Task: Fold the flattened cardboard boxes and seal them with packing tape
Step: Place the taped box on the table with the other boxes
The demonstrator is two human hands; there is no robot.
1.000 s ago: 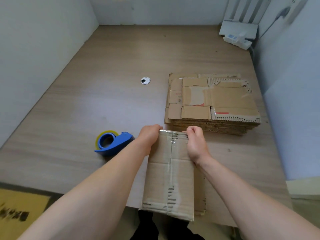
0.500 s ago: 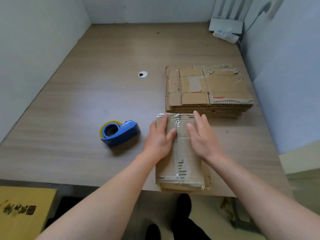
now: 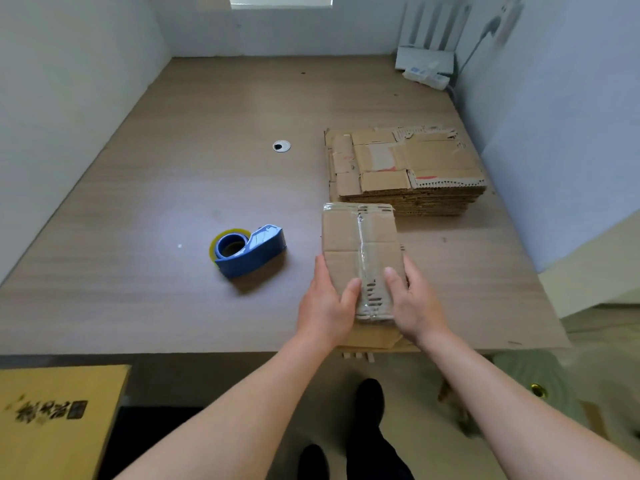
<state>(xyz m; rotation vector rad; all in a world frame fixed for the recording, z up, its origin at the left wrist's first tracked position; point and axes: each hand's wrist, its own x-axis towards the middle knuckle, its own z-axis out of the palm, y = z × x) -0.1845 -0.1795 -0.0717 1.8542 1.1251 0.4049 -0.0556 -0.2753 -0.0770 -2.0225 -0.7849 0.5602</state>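
Clasping taped box [image 3: 360, 237]: left hand [image 3: 325, 306], right hand [image 3: 417, 306]; carton [image 3: 55, 441] lettering illegible.

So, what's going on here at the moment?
A person is working at a wooden table. Their left grip and right grip hold the near end of a folded cardboard box from either side, thumbs on top. Clear tape already runs along its top seam. The blue tape dispenser lies untouched to its left, and a stack of flattened boxes waits just behind it.
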